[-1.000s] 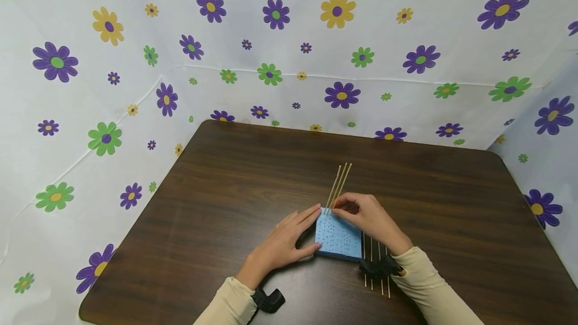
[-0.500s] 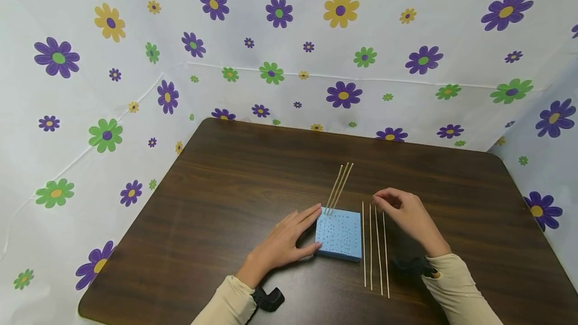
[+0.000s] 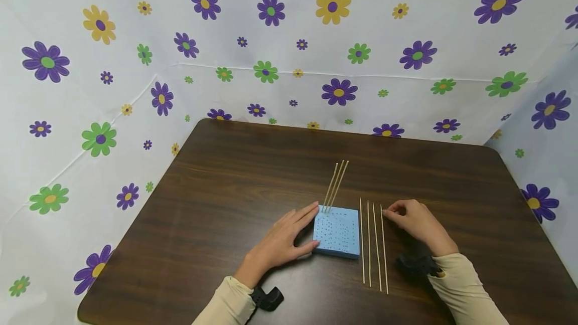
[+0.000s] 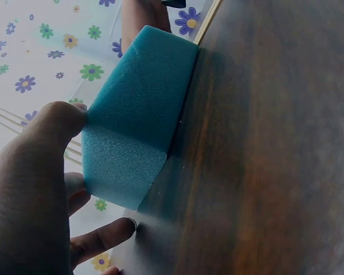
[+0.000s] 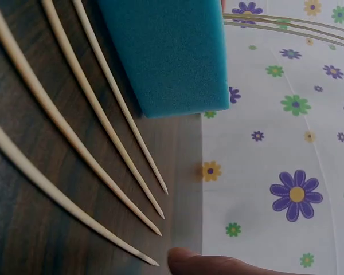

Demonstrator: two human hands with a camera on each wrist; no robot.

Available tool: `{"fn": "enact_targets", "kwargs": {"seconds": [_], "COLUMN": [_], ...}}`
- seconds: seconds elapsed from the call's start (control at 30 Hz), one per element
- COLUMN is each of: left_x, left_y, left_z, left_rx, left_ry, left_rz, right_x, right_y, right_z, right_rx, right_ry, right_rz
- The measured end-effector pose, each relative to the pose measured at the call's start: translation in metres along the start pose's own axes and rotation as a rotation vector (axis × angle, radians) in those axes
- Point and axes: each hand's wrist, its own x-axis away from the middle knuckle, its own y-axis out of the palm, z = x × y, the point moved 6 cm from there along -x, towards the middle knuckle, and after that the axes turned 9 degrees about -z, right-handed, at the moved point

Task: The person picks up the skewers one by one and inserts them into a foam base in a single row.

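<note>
A light blue foam block [image 3: 336, 237], its top dotted with small holes, lies on the table. My left hand [image 3: 282, 237] rests against its left side, thumb at the near corner and outstretched fingers at the far corner. Three thin wooden skewers [image 3: 334, 187] stand leaning back from the block's far left part. To the right of the block lie several more skewers [image 3: 376, 250] side by side, pointed ends away from me. My right hand [image 3: 420, 222] is at the far end of the rightmost one, thumb and index close together. In the right wrist view, one fingertip [image 5: 183, 258] shows just beside its point.
The dark wood-grain table [image 3: 244, 174] has rounded corners. A white covering with purple, yellow and green flowers [image 3: 338, 92] hangs behind and along both sides. A black wrist camera [image 3: 269, 299] sits on my left wrist.
My right hand has let go at the standing skewers and moved right, past the lying ones, to the tip of the outermost. My left hand stays at the block.
</note>
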Motion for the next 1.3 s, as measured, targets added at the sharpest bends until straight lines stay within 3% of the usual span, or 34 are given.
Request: {"fn": "enact_targets", "kwargs": {"seconds": [0.43, 1.3], "left_x": [0.0, 0.001], "left_y": [0.0, 0.0], "left_z": [0.0, -0.001], "left_rx": [-0.002, -0.017], "left_ry": [0.009, 0.02], "left_rz": [0.004, 0.007], "right_x": [-0.004, -0.005], "right_y": [0.003, -0.003], "right_z": [-0.009, -0.011], "right_rx": [0.06, 0.101], "right_ry": [0.116, 0.13], "right_rz": [-0.007, -0.046]}}
